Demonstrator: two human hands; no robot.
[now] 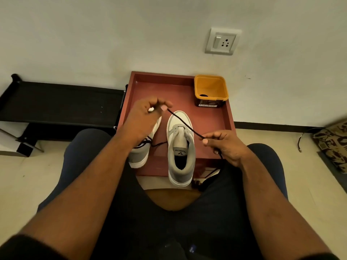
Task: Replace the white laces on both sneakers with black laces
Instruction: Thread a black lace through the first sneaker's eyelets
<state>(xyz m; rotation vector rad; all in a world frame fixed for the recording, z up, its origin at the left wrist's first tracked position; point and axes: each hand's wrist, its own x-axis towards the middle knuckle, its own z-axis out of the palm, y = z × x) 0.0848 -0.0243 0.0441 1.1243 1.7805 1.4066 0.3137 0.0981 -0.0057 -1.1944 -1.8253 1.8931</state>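
**Over the tray, a black lace pulled straight between two hands**

On the red tray (228,117), set on the floor against the wall, both sneakers stand toes away from the person, likely so the eyelets face up within easy reach. An orange tub (211,90) sits at the tray's far right corner, well apart from the work. The right sneaker (181,147) stands with its tongue bare and no lace visible in it; the left sneaker (139,156), mostly hidden under the forearm, shows black lace near its collar.

The black lace (185,125) stretches taut above the right sneaker, probably to straighten it before threading. The left hand (148,117) pinches its far end with fingertips closed; the right hand (224,147) is clamped on it nearer the body, and the slack trails down past the tray's near edge.
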